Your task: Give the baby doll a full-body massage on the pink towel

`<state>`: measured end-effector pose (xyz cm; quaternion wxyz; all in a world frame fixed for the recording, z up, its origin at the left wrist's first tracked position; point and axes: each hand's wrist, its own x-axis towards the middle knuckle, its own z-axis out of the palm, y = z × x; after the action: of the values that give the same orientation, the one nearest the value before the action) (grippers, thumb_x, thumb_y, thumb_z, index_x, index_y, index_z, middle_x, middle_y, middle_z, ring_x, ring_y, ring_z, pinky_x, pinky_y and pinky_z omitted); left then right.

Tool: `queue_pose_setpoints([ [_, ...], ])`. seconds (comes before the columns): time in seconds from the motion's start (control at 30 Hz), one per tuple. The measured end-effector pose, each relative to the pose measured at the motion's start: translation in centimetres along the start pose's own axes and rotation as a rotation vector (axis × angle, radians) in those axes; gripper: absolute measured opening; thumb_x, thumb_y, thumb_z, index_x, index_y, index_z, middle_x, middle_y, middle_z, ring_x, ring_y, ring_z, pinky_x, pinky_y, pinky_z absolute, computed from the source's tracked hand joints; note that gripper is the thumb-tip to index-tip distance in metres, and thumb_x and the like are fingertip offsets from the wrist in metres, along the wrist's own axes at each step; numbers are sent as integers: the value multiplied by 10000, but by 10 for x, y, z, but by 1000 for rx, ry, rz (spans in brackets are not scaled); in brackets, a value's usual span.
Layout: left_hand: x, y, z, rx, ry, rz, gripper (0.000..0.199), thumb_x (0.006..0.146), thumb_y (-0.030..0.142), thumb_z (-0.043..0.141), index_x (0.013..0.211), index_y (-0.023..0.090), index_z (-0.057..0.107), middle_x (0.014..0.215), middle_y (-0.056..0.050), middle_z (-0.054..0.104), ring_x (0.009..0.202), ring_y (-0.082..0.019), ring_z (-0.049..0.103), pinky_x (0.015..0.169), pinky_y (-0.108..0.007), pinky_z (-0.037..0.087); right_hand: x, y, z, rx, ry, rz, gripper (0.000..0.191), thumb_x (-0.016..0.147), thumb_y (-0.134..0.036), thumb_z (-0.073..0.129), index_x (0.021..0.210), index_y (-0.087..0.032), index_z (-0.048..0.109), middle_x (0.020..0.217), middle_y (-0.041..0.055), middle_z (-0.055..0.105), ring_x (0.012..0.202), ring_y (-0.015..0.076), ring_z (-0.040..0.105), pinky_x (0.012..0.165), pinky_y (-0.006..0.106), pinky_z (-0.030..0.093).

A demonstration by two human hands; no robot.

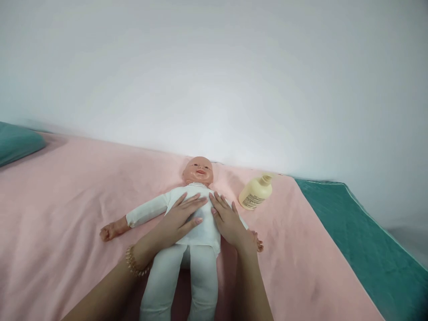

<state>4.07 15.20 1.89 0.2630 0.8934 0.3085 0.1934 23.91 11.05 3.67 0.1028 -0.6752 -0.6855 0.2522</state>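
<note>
A baby doll [202, 240] in a white top and white trousers lies on its back on a pink blanket [294, 249], arms spread out. My left hand [179, 220] lies on the left side of its chest, fingers spread and pointing up to the right. On the right side of the chest rests my right hand [229, 220], its fingers apart and pointing up to the left. Neither hand holds anything. A pale yellow pump bottle [256, 194] with dark printing leans at a tilt on the blanket, beyond my right hand.
A pale wall [214, 80] rises behind the blanket. Green cloth [364, 236] shows past the blanket's right edge. At the far left sits a green pillow-like object [18, 142].
</note>
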Motion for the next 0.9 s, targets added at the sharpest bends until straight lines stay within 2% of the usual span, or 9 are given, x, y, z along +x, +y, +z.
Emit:
queue_pose_setpoints([
  [0.17, 4, -18, 19, 173, 195, -187, 513, 1020, 412, 252, 1491, 251, 373, 1553, -39, 365, 1479, -245, 222, 1195, -555, 125, 0, -1, -1, -1, -8, -1, 543, 1014, -374, 193, 1539, -240, 220, 1623, 5, 159, 1512, 187, 85, 1219, 503, 21],
  [0.27, 6, -25, 22, 222, 361, -380, 518, 1021, 346, 196, 1475, 220, 411, 1522, -50, 419, 1466, -276, 254, 1184, -568, 149, 0, -1, 0, 3, 11, -10, 536, 1010, -346, 217, 1536, -240, 235, 1615, 18, 192, 1509, 199, 113, 1218, 518, 48],
  [0.33, 6, -27, 21, 252, 413, -438, 519, 1017, 324, 192, 1453, 202, 447, 1496, -59, 455, 1448, -281, 299, 1188, -566, 131, -1, -2, 0, 0, 48, -18, 537, 997, -267, 218, 1529, -208, 264, 1607, 44, 224, 1503, 205, 152, 1221, 508, 85],
  [0.43, 5, -29, 19, 293, 436, -449, 497, 1014, 310, 211, 1411, 207, 494, 1442, -71, 522, 1395, -276, 398, 1185, -584, 98, -7, -10, -4, 42, 118, -78, 550, 968, -190, 236, 1511, -160, 311, 1595, 61, 255, 1492, 204, 196, 1224, 462, 163],
  [0.5, 3, -33, 18, 328, 467, -440, 488, 1003, 257, 224, 1410, 188, 485, 1383, -98, 577, 1360, -271, 449, 1182, -584, 103, -17, -22, -8, 110, 102, -187, 534, 967, -201, 277, 1497, -198, 350, 1581, 21, 287, 1482, 198, 228, 1221, 437, 213],
  [0.63, -1, -42, 16, 398, 491, -375, 542, 911, 90, 275, 1407, 174, 477, 1348, -103, 605, 1362, -276, 447, 1183, -583, 65, -35, -51, -13, 179, -89, -461, 470, 998, -231, 290, 1391, -397, 487, 1433, -97, 512, 1385, 161, 424, 1211, 355, 270],
  [0.73, -3, -45, 14, 421, 466, -333, 591, 860, 36, 291, 1363, 236, 529, 1356, -51, 604, 1367, -282, 439, 1175, -603, 25, -35, -61, -9, 177, -185, -526, 412, 1017, -323, 301, 1323, -434, 554, 1302, -93, 632, 1328, 168, 496, 1199, 348, 292],
  [0.8, -3, -44, 12, 423, 439, -327, 577, 859, 60, 329, 1362, 252, 536, 1370, -47, 592, 1363, -286, 444, 1177, -591, 65, -27, -60, -3, 189, -189, -509, 391, 1013, -352, 334, 1330, -404, 557, 1332, -79, 612, 1379, 185, 431, 1227, 396, 222],
  [0.9, -4, -42, 10, 419, 396, -328, 540, 881, 129, 386, 1392, 247, 514, 1405, -62, 559, 1358, -288, 451, 1171, -559, 155, -11, -48, 7, 200, -119, -485, 396, 1010, -327, 356, 1370, -357, 520, 1441, -78, 510, 1462, 182, 280, 1249, 474, 23],
])
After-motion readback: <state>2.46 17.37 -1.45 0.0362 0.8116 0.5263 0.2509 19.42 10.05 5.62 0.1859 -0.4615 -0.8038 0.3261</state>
